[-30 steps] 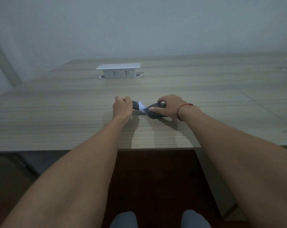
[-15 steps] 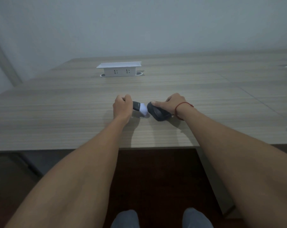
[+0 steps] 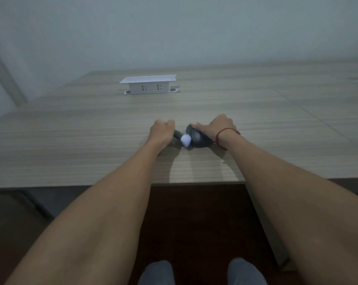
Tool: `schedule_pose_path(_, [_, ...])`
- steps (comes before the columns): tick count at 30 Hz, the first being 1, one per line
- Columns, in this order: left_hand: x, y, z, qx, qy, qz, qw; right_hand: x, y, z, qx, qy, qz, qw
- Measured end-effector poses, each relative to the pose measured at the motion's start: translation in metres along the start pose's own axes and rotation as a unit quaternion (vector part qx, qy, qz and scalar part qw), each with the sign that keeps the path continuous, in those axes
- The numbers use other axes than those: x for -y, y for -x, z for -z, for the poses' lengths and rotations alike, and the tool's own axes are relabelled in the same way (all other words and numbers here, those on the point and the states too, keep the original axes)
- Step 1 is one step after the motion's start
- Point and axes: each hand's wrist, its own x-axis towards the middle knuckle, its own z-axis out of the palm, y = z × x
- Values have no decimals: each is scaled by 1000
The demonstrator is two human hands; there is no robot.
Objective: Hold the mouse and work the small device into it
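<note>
From the head camera: the right hand (image 3: pixel 216 128) grips a dark mouse (image 3: pixel 197 137) and has tipped it up on its side since a moment ago. The left hand (image 3: pixel 160 131) is curled round a dark stick (image 3: pixel 177 134) whose white tip (image 3: pixel 185 140) now touches the mouse, just beside both hands on the table (image 3: pixel 91 140). It looks like wiping.

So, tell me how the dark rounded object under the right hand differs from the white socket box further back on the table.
The dark rounded object is near-black and curved; the white socket box is pale and rectangular. The right hand grips the dark object, while nothing touches the socket box. The dark object lies near the front edge; the socket box stands further back. Both are on the wood-grain table.
</note>
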Motion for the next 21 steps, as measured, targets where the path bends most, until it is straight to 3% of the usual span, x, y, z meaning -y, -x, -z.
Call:
schedule_pose_path(2, [-2,1,2,32,-6,-9,999,0,1,0,2,-2,3,1000])
schedule_pose_path(7, [-10,0,-3,-64,20,25,997,1,-1,0,15,-4,7,1000])
schedule_pose_path(14, [-9,-6,10,59,-16,25,998,0,-5,-3,19,-1,9,1000])
schedule_pose_path(19, [-9,0,-2,-39,11,44,998,1,-6,-3,23,-5,11,1000])
schedule_pose_path(21, [-7,0,1,-35,27,40,998,1,-6,-3,31,-6,8,999])
